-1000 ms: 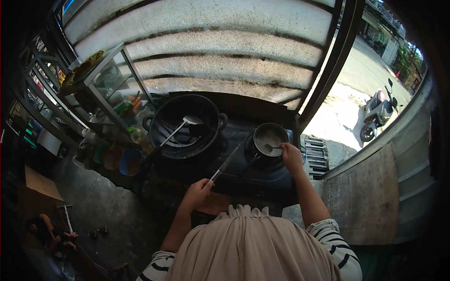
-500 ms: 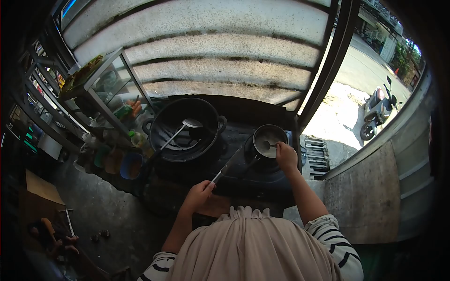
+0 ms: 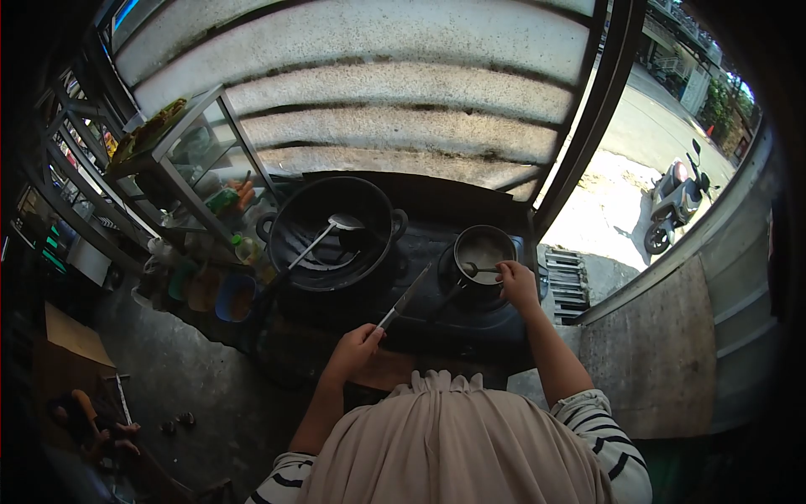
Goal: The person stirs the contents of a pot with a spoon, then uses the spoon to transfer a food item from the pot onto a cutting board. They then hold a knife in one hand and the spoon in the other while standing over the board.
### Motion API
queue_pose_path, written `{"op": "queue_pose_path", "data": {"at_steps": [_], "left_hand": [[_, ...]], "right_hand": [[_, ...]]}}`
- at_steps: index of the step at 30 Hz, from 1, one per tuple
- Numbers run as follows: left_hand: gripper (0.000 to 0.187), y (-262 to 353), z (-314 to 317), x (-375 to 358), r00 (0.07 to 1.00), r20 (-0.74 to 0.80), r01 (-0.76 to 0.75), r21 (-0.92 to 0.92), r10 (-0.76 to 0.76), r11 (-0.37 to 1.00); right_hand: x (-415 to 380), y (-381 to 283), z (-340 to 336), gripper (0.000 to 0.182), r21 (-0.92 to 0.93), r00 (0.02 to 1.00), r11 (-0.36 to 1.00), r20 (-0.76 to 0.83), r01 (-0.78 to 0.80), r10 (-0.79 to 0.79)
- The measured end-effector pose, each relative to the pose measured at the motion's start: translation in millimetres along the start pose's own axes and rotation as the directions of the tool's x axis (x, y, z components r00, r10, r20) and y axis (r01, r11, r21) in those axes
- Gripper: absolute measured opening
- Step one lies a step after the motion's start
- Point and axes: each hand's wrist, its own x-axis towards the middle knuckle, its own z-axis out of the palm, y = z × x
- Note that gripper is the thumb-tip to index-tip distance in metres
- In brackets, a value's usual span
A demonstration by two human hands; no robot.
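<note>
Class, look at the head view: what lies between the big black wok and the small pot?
A knife blade, held in the left hand, crosses the dark stove top between wok and pot.

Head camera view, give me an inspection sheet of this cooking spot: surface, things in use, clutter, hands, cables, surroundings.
Surface: dark stove top, grimy.
Things in use: small round metal pot with pale contents, metal spoon dipped in it; long-bladed knife.
Clutter: large black wok with a metal ladle resting inside; bottles and plastic tubs at left.
Hands: right hand grips the spoon; left hand grips the knife handle.
Cables: nothing seen.
Surroundings: corrugated roof sheet, glass display case, parked scooter on the sunlit street.
</note>
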Motion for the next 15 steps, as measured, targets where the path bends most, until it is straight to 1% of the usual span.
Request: {"op": "queue_pose_path", "data": {"at_steps": [1, 3, 4, 6, 7, 9, 10, 12, 13, 15], "left_hand": [[0.028, 0.6, 0.2, 0.2, 1.000, 0.000, 0.012, 0.005, -0.012, 1.000], [0.028, 0.0, 1.0, 1.4, 1.000, 0.007, 0.006, -0.003, -0.006, 1.000], [0.028, -0.7, 1.5, 1.9, 1.000, 0.012, 0.001, -0.011, -0.001, 1.000], [0.028, -1.6, 2.5, 3.3, 1.000, 0.023, -0.008, -0.010, 0.008, 1.000], [0.028, -1.1, 2.9, 4.0, 0.999, 0.031, -0.016, -0.010, 0.017, 1.000], [0.030, 1.8, 3.4, 3.5, 0.999, 0.038, -0.009, -0.007, 0.009, 1.000], [0.032, 3.2, 3.1, 3.4, 0.999, 0.040, 0.000, -0.005, 0.001, 1.000], [0.032, 2.2, 2.8, 4.4, 0.999, 0.039, -0.001, -0.003, 0.001, 1.000], [0.032, 1.1, 2.7, 4.6, 0.999, 0.038, 0.000, -0.002, 0.001, 1.000], [0.032, -0.6, 2.1, 4.8, 0.999, 0.032, -0.005, 0.009, 0.005, 1.000]], "right_hand": [[-2.2, 2.7, -2.5, 0.022, -0.001, 1.000, 1.000, -0.002, 0.000, 0.000], [-7.1, 8.8, -7.6, 0.022, 0.085, 1.000, 0.996, -0.031, 0.006, -0.003], [-8.9, 12.8, -9.2, 0.022, 0.086, 0.999, 0.996, -0.034, 0.004, -0.001], [-11.9, 21.1, -11.0, 0.022, 0.153, 0.998, 0.988, -0.044, -0.026, 0.033], [-13.8, 24.6, -11.9, 0.022, 0.154, 0.998, 0.988, -0.048, -0.027, 0.035], [-18.0, 26.3, -13.2, 0.023, 0.188, 0.997, 0.982, -0.079, -0.002, 0.017], [-19.8, 24.4, -13.9, 0.023, 0.190, 0.997, 0.982, -0.081, -0.002, 0.017], [-24.4, 18.9, -16.7, 0.023, 0.126, 0.980, 0.991, -0.196, 0.042, -0.017], [-25.5, 16.7, -18.2, 0.023, 0.127, 0.980, 0.991, -0.196, 0.042, -0.016], [-26.2, 13.8, -20.1, 0.022, 0.080, 0.966, 0.994, -0.253, 0.075, -0.052]]}}
